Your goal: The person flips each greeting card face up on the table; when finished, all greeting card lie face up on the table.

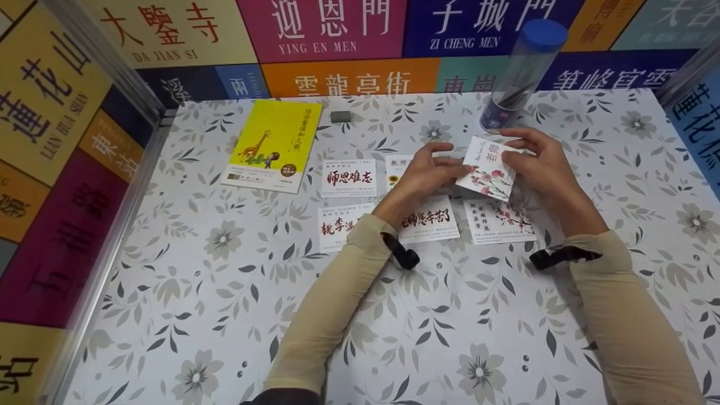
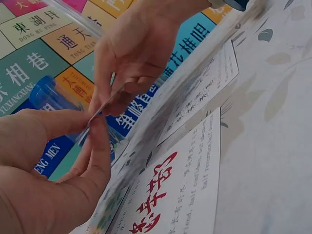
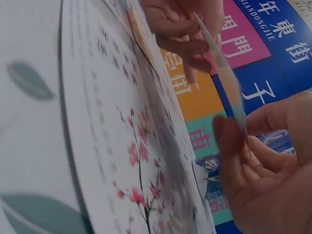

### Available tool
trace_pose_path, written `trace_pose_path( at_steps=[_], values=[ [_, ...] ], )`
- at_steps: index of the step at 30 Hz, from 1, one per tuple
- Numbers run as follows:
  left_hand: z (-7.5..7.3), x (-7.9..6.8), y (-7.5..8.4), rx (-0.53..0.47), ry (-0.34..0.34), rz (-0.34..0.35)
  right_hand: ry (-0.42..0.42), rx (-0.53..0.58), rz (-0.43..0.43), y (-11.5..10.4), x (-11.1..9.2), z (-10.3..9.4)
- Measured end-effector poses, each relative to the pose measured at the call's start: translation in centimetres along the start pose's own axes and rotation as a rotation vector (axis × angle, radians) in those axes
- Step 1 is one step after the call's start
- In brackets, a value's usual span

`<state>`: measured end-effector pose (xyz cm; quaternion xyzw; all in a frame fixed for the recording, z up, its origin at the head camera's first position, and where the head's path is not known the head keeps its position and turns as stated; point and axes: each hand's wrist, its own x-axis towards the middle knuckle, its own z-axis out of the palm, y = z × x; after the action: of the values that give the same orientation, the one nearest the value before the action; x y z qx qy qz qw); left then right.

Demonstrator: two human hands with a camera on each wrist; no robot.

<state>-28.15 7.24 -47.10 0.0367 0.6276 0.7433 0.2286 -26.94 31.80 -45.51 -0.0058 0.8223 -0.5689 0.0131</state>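
Note:
A white card with red characters and pink flowers is held tilted above the table by both hands. My left hand pinches its left edge between thumb and fingers, as the left wrist view also shows. On the card's other side my right hand pinches the upper right edge; the right wrist view shows the card nearly edge-on. Below lie a blossom-branch card and a card with red calligraphy. The left forearm and hand partly cover another calligraphy card and a sunflower card.
One more calligraphy card lies left of the left hand. Farther left is a yellow booklet, with a small grey-green block near it. A clear tube with a blue cap stands behind the right hand. Printed panels border the table.

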Motion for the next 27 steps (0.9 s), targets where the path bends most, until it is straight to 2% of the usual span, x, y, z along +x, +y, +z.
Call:
trace_pose_path(
  at_steps=[5, 8, 11, 15, 18, 20, 27],
  values=[
    [-0.6, 0.0, -0.1, 0.022, -0.035, 0.065, -0.076, -0.112, 0.01, 0.2, 0.0, 0.1],
    [-0.5, 0.0, -0.1, 0.041, -0.033, 0.076, -0.063, -0.12, 0.015, 0.4, 0.1, 0.1],
    [-0.2, 0.1, -0.2, 0.059, -0.008, 0.058, -0.022, -0.15, 0.045, 0.5, 0.1, -0.2],
    [0.1, 0.1, -0.2, 0.085, 0.025, 0.078, -0.008, -0.31, 0.087, 0.9, 0.1, -0.9],
    [0.2, 0.1, -0.1, 0.166, 0.027, 0.131, -0.015, -0.44, 0.094, 1.5, 0.3, -1.2],
    [0.3, -0.1, 0.0, 0.294, -0.003, 0.167, -0.032, -0.47, 0.096, 1.7, 0.4, -1.3],
    [1.6, -0.6, -0.2, 0.973, -0.205, 0.337, -0.172, -0.447, 0.113, 1.2, 0.6, -1.7]
  ],
)
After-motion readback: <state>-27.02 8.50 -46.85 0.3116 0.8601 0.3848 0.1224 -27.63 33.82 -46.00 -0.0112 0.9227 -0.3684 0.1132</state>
